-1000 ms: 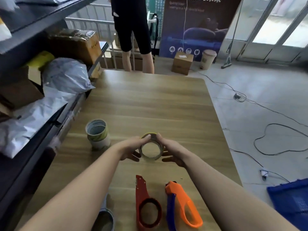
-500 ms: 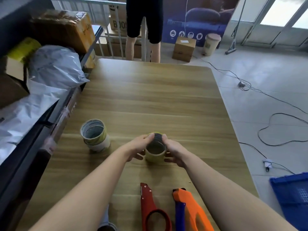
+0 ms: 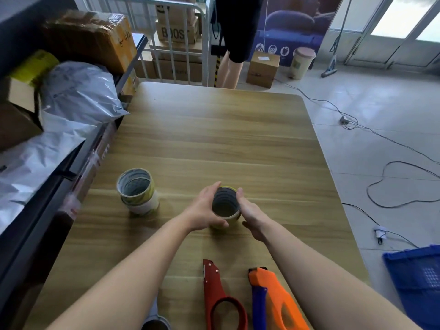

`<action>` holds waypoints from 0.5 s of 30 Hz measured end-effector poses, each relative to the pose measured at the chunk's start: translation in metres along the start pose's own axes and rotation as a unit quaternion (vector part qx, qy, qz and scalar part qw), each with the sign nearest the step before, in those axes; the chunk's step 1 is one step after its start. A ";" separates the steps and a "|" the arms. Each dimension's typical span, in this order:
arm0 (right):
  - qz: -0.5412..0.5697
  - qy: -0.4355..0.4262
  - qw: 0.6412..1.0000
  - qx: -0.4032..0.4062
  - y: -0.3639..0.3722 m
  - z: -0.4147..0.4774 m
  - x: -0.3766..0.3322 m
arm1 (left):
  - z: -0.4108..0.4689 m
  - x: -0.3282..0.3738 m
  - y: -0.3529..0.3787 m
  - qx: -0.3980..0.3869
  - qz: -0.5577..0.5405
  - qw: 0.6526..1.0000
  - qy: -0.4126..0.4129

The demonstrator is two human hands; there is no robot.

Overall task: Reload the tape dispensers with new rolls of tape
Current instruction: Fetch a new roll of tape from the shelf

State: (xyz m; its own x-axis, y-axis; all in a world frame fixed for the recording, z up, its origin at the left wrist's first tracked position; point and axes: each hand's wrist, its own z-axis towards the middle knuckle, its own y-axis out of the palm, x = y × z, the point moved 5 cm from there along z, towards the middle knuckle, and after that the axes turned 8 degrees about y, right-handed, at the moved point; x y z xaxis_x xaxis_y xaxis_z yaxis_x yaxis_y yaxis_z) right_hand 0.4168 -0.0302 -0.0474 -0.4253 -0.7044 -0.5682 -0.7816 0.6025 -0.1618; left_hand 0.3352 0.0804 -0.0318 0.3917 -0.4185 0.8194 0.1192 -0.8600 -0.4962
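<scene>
we see a table (image 3: pixel 214 144) of smooth wood-grain laminate with a soft sheen. the red dispenser (image 3: pixel 220 298) looks like painted metal, the orange dispenser (image 3: pixel 273 303) like matt plastic. the stack of tape rolls (image 3: pixel 138 190) shows glossy film over pale card cores. grey mailer bags (image 3: pixel 78 91) are shiny plastic; the box (image 3: pixel 263 65) is dull brown cardboard.

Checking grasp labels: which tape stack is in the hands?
The stack of rolls mid-table, gripped between left hand and right hand. The other stack, further left near the shelf, stands untouched.
</scene>
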 end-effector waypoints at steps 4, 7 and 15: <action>0.015 0.022 1.000 0.010 -0.007 -0.005 0.004 | 0.003 0.007 -0.001 0.019 0.046 0.999 0.021; 0.035 -0.034 0.999 0.008 -0.013 -0.017 -0.003 | 0.000 0.013 -0.011 0.072 -0.002 0.997 0.022; 0.100 -0.133 0.984 0.062 -0.025 -0.058 -0.023 | -0.022 0.035 -0.022 0.143 -0.077 0.985 0.053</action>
State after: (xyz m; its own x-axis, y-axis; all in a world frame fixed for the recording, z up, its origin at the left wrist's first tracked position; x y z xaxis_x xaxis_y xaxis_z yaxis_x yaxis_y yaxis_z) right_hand 0.4196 -0.0505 0.0164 -0.4171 -0.4533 -0.7877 -0.6258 0.7718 -0.1127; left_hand 0.3264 0.0782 0.0140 0.2539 -0.3306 0.9090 0.4276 -0.8046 -0.4120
